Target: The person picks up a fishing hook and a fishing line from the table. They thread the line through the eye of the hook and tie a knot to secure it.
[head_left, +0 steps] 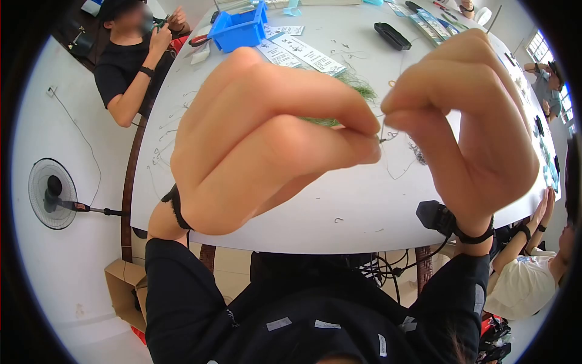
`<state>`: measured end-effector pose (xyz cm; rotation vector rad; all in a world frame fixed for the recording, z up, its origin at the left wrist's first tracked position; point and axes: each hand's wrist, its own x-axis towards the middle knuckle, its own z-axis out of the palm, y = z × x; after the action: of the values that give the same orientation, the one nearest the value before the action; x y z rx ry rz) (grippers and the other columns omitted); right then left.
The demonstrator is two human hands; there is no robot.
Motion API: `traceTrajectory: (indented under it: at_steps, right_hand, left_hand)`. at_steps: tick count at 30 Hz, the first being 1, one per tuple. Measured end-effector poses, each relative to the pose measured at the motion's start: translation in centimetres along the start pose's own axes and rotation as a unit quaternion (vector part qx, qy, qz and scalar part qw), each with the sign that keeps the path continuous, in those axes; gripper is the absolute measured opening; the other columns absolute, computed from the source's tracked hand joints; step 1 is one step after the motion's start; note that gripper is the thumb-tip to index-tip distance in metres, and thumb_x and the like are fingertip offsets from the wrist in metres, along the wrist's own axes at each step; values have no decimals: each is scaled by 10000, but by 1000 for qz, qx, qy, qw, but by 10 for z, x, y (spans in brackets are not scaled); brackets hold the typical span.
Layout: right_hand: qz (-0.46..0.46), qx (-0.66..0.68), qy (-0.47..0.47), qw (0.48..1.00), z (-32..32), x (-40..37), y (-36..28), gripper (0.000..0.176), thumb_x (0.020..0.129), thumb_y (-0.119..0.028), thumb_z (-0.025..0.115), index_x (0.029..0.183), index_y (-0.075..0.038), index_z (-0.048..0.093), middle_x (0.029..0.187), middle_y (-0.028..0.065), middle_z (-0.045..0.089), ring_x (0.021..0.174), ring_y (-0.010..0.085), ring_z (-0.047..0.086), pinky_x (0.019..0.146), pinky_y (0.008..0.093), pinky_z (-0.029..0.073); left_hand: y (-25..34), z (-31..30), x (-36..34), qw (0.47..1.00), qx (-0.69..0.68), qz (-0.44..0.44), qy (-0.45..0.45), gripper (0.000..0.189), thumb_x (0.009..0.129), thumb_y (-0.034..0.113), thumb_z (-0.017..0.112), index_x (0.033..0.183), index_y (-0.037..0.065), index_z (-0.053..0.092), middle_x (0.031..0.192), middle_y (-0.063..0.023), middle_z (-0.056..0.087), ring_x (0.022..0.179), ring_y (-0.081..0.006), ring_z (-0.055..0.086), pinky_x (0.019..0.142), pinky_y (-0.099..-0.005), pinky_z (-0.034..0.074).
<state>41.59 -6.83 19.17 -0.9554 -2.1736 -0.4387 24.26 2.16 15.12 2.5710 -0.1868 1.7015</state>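
My left hand is raised close to the camera, thumb and forefinger closed in a pinch. A tiny dark tip pokes out at those fingertips; its kind is too small to tell. Just to the right, my right hand is pinched too, and a thin strand spans the narrow gap between both sets of fingertips. What lies inside each pinch is hidden. Behind my left hand, green threads lie on the white table, partly covered. A small hook rests near the front edge.
A blue bin, printed cards and a black tray sit farther back. Small hooks lie at left, with a dark clump at right. People sit around the table; a fan stands left.
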Motion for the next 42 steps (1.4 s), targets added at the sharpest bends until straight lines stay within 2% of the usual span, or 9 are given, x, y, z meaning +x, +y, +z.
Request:
traceTrajectory:
  at_steps: [2,6,11,18,23,27,29,33,42]
  right_hand:
    - [-9,-6,19,1000,11,-6,8,151,688,72,646,818,47,573,747,95,571,665,167,506,590,247,384]
    - [175,138,-12,975,12,-1,5,106,737,53,641,816,50,570,753,82,572,686,150,534,615,241,406]
    - [167,171,101,966,24,-11,8,52,774,33,607,804,45,567,733,77,568,662,132,513,601,236,388]
    - [261,235,68,934,6,-8,-20,90,777,-43,609,765,30,557,721,87,569,623,106,467,562,221,344]
    - [294,319,140,890,26,-12,-30,119,796,-81,600,770,27,560,725,82,573,621,94,463,544,216,335]
    - [404,202,43,891,3,2,-29,139,811,-113,599,784,20,566,736,60,573,618,69,456,526,200,328]
    - [396,196,65,895,6,1,-27,134,815,-112,600,797,18,570,745,51,572,621,62,458,530,194,335]
    - [244,254,211,912,39,-14,-13,85,828,-68,585,825,16,573,763,46,575,647,69,485,567,187,373]
    - [319,464,51,825,36,-9,-1,149,850,-133,594,802,-3,539,760,24,561,689,60,511,601,174,395]
  left_hand:
    - [-3,-1,0,1000,-7,7,-7,358,519,-112,741,791,76,603,870,-76,609,600,-126,471,517,-243,328]
    - [-10,1,-3,1000,-24,11,-14,352,553,-112,741,808,71,584,860,-96,612,619,-134,502,511,-234,345]
    - [-14,-3,0,999,-1,32,-36,327,584,-96,743,817,58,574,861,-112,614,609,-133,520,540,-229,355]
    - [-13,-4,1,998,33,47,-8,275,633,-61,733,826,54,575,898,-119,617,630,-131,511,528,-223,314]
    - [0,-1,1,998,53,11,20,286,620,-70,733,831,55,586,899,-107,615,624,-123,486,523,-226,311]
    - [3,5,-1,998,28,-14,49,307,588,-82,740,820,61,599,868,-77,607,606,-120,481,512,-228,316]
    - [5,9,0,998,18,-17,63,315,574,-89,740,815,61,605,855,-69,601,598,-120,488,505,-228,322]
    - [-1,6,-1,999,3,-1,40,319,577,-86,742,819,64,601,861,-69,600,589,-121,505,505,-219,344]
    - [0,-1,-4,999,39,-2,-10,325,613,-59,745,843,99,579,889,-66,603,624,-116,521,526,-214,370]
